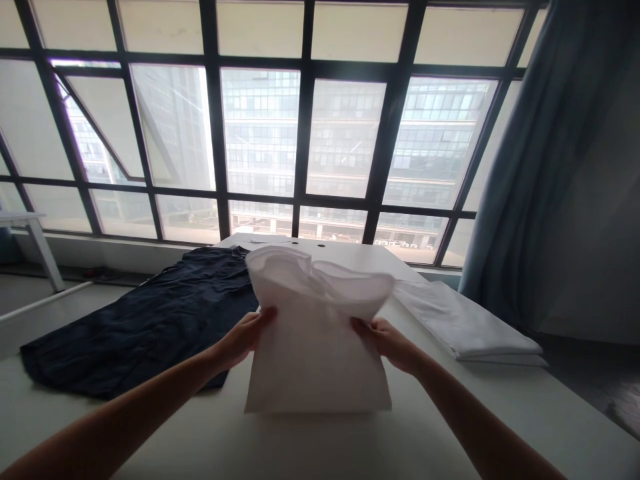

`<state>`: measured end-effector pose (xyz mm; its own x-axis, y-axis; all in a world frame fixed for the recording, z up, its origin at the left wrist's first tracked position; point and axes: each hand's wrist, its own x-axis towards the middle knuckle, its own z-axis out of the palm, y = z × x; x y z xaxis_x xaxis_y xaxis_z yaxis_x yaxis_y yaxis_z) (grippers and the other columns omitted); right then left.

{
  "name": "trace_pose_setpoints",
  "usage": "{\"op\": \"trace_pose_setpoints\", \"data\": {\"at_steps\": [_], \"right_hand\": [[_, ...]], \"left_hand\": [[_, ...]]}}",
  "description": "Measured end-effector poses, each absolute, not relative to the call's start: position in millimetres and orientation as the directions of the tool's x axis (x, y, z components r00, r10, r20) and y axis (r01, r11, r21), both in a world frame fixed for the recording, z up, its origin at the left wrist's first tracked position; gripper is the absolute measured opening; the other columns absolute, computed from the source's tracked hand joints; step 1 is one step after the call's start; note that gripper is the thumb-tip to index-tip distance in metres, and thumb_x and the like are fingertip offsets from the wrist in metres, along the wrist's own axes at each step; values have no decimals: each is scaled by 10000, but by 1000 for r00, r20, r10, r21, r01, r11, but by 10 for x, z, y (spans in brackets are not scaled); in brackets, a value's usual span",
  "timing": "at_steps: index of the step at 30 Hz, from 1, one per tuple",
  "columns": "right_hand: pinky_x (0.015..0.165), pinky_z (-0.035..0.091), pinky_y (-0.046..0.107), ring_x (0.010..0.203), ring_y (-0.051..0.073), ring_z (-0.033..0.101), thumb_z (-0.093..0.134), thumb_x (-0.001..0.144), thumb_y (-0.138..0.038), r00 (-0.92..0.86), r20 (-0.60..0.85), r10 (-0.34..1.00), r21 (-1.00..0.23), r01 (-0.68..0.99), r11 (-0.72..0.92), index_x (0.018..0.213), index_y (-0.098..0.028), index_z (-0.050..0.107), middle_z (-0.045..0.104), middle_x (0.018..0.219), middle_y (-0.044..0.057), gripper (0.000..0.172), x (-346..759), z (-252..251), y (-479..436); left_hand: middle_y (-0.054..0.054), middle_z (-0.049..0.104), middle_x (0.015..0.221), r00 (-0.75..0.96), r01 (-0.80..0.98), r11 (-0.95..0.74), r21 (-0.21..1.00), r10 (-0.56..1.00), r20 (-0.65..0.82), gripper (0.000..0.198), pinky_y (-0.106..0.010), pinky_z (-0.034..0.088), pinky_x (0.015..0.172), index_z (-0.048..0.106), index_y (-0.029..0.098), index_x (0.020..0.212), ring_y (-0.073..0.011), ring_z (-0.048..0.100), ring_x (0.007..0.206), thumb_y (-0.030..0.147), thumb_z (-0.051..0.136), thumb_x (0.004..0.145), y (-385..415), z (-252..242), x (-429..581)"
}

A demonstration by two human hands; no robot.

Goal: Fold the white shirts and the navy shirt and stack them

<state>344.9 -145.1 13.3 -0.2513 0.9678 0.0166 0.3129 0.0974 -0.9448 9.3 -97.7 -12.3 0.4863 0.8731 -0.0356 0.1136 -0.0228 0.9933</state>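
A folded white shirt (320, 353) is held up in front of me, above the white table. Its flat lower part hangs toward me, and its soft upper edge flops open and is slightly blurred. My left hand (253, 330) grips its left side, thumb in front and the other fingers behind. On the opposite side my right hand (377, 333) pinches it in the same way, with its fingers partly hidden by the cloth. To the left of my left hand a dark navy garment (150, 320) lies spread out. Folded white cloth (465, 320) lies in a stack to the right.
The white table (310, 450) reaches forward toward a large dark-framed window (305, 133). Two small dark holes show near its far end. A blue-grey curtain (530, 167) hangs at the right. Another white table's leg (45, 253) stands at the far left.
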Motion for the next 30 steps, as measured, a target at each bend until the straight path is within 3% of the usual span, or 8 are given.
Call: {"op": "trace_pose_setpoints", "data": {"at_steps": [3,6,9,15,21,24,26,30], "right_hand": [[524,475,245,652,181,628,644,799,-623,-72,-182,981,-889,439,-133,874,-120,670,687,756,87,509,3346,-59,-1311],[549,457,214,715,175,640,688,821,-482,73,-216,974,-832,509,-222,947,-106,671,707,829,89,397,3315,-155,-1234],[565,459,208,756,181,651,683,837,-416,73,-195,978,-830,519,-204,972,-104,669,714,882,93,340,3329,-152,-1226],[479,429,186,586,125,600,665,843,-384,60,-137,989,-873,464,-149,964,-134,634,673,735,28,280,3399,-75,-1251],[410,401,185,445,98,519,642,872,-310,105,-249,963,-752,605,-260,898,-122,613,566,559,-18,191,3431,-92,-1259],[387,413,194,415,104,530,636,888,-373,70,-292,954,-725,634,-269,943,-129,594,578,574,-15,254,3462,-77,-1294],[384,430,197,409,111,552,655,862,-488,-1,-349,937,-713,650,-264,912,-137,592,597,588,-5,361,3507,-37,-1339],[390,432,166,414,111,570,709,704,-698,-217,-482,849,-677,707,-203,748,-137,601,581,506,3,573,3620,61,-1440]], "left_hand": [[-108,708,748,421,280,189,941,857,-297,729,-270,467,470,682,97,857,-245,662,638,789,674,630,-885,-196,86],[-66,659,646,366,339,266,903,847,-387,642,-234,377,404,650,108,780,-177,582,507,711,756,587,-820,-289,50],[-52,655,671,390,301,210,930,863,-321,621,-237,393,432,640,120,823,-165,574,520,676,775,581,-785,-345,59],[-3,613,640,326,214,-105,971,945,30,614,-227,400,471,604,130,878,-141,548,527,693,701,653,-760,-325,173],[29,516,503,296,518,-52,854,947,-121,615,-230,339,403,549,158,718,-146,505,444,747,685,602,-775,-279,151],[25,544,501,309,622,-5,783,921,-239,684,-228,356,393,575,136,870,-160,532,419,782,627,650,-858,-170,84],[6,607,546,335,665,27,747,883,-330,796,-223,372,393,551,100,1123,-162,550,408,767,615,692,-955,-70,25],[-17,687,643,396,691,43,722,813,-427,1066,-211,404,403,150,76,1517,-153,572,408,584,693,753,-1197,104,-60]]}}
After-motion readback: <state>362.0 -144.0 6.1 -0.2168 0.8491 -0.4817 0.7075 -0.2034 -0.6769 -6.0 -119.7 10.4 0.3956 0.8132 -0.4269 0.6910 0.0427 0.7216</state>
